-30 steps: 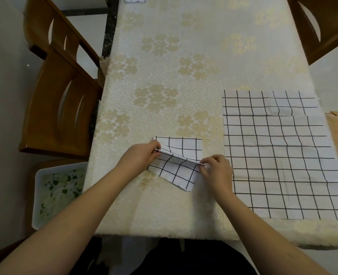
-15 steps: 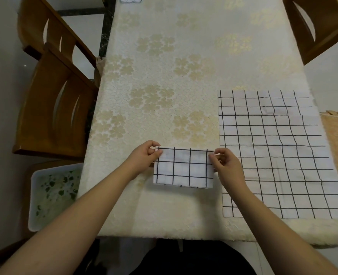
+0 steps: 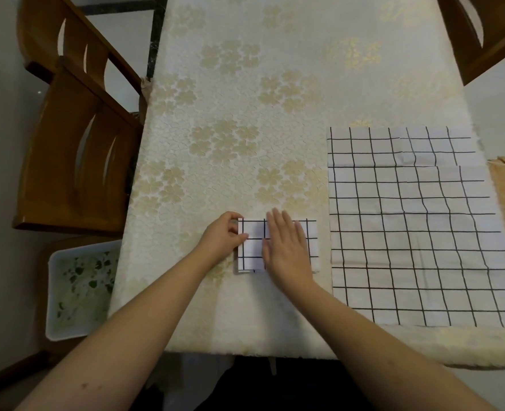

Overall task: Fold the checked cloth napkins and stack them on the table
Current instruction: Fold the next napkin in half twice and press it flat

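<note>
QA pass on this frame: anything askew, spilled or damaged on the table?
Nothing spilled or damaged. Small flaws only: the folded napkin under the right hand has a layer edge peeking out at its near-left corner, so the fold isn't flush. The unfolded napkins beside it lie overlapped with wavy creases.

We can't make out any writing here: no labels, brands, numbers or signs anywhere. All we get is pattern, meaning black grid lines on the napkins [image 3: 417, 226], a pale flower print on the tablecloth [image 3: 230, 143], and green leaf shapes on the plastic tub [image 3: 82, 286].
</note>
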Demonstrator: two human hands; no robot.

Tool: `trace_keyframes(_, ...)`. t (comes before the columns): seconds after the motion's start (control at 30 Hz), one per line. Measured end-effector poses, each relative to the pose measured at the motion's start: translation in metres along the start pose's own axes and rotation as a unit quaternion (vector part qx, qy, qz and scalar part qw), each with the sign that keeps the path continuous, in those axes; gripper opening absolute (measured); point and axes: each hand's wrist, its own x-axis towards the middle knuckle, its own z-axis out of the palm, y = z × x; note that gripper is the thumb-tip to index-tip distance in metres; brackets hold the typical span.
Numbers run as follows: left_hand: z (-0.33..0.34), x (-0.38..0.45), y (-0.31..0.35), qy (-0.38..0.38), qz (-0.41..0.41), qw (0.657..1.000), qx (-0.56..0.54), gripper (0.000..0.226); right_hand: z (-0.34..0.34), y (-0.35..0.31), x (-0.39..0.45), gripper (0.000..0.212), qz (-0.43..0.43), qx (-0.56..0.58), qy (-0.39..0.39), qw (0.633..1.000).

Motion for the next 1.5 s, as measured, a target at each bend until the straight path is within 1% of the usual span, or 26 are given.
trace_keyframes(0.1, 0.001, 0.0, 0.0, 0.007, 0.002, 1.0, -0.006, 0.041, 0.02, -0.018, 0.003, 0.058, 0.0, -0.031, -0.047, 0.998)
trace_keyframes(0.2, 0.003, 0.0, 0.001, 0.018, -0.004, 1.0, -0.01, 0.039, 0.029, -0.014, 0.003, 0.062, 0.009, -0.049, -0.076, 0.996)
trace_keyframes(0.37, 0.007, 0.001, 0.002, 0.031, -0.018, 0.999, 0.001, 0.039, 0.02, 0.013, 0.005, 0.071, 0.026, -0.082, -0.078, 0.993)
trace_keyframes(0.57, 0.002, 0.002, 0.001, 0.016, -0.029, 0.999, 0.015, 0.044, -0.005, 0.051, -0.008, 0.069, 0.057, -0.101, -0.093, 0.989)
trace_keyframes(0.63, -0.001, 0.0, 0.001, 0.004, -0.025, 1.0, 0.01, 0.042, -0.012, 0.06, -0.011, 0.067, 0.07, -0.099, -0.083, 0.989)
trace_keyframes(0.77, -0.004, -0.004, -0.003, -0.018, -0.006, 1.0, -0.017, 0.029, -0.027, 0.072, 0.001, 0.069, 0.085, -0.049, -0.023, 0.995)
trace_keyframes(0.87, -0.003, -0.006, -0.005, -0.021, 0.014, 1.0, -0.016, 0.025, -0.033, 0.07, 0.018, 0.062, 0.042, -0.032, -0.011, 0.999)
trace_keyframes(0.93, -0.002, -0.009, -0.006, -0.018, 0.028, 0.999, -0.013, 0.021, -0.035, 0.067, 0.03, 0.05, 0.009, -0.035, -0.031, 0.999)
trace_keyframes(1.0, -0.002, -0.011, -0.008, -0.017, 0.029, 0.999, -0.032, 0.02, -0.038, 0.064, 0.039, 0.033, -0.002, -0.032, -0.045, 0.998)
trace_keyframes(1.1, -0.002, -0.016, -0.007, -0.016, 0.027, 0.997, -0.065, 0.019, -0.047, 0.063, 0.047, 0.025, 0.019, -0.028, -0.061, 0.998)
trace_keyframes(1.2, -0.002, -0.019, -0.004, -0.009, 0.025, 0.995, -0.097, 0.017, -0.058, 0.067, 0.047, 0.025, 0.021, -0.014, -0.102, 0.995)
trace_keyframes(1.27, -0.002, -0.021, -0.003, -0.006, 0.014, 0.993, -0.117, 0.018, -0.066, 0.072, 0.046, 0.032, 0.014, -0.02, -0.154, 0.988)
trace_keyframes(1.33, -0.005, -0.021, -0.004, -0.005, -0.005, 0.989, -0.149, 0.024, -0.071, 0.079, 0.044, 0.042, 0.014, -0.046, -0.204, 0.978)
trace_keyframes(1.4, -0.008, -0.024, -0.004, -0.008, -0.022, 0.984, -0.177, 0.026, -0.075, 0.083, 0.039, 0.043, 0.01, -0.077, -0.227, 0.971)
trace_keyframes(1.43, -0.009, -0.026, -0.002, -0.011, -0.027, 0.983, -0.182, 0.026, -0.077, 0.084, 0.036, 0.042, 0.012, -0.068, -0.225, 0.972)
trace_keyframes(1.47, -0.01, -0.026, -0.002, -0.012, -0.033, 0.982, -0.187, 0.025, -0.081, 0.083, 0.033, 0.041, 0.029, -0.03, -0.222, 0.974)
trace_keyframes(1.5, -0.011, -0.026, 0.0, -0.014, -0.039, 0.982, -0.186, 0.022, -0.086, 0.081, 0.03, 0.04, 0.054, 0.033, -0.219, 0.974)
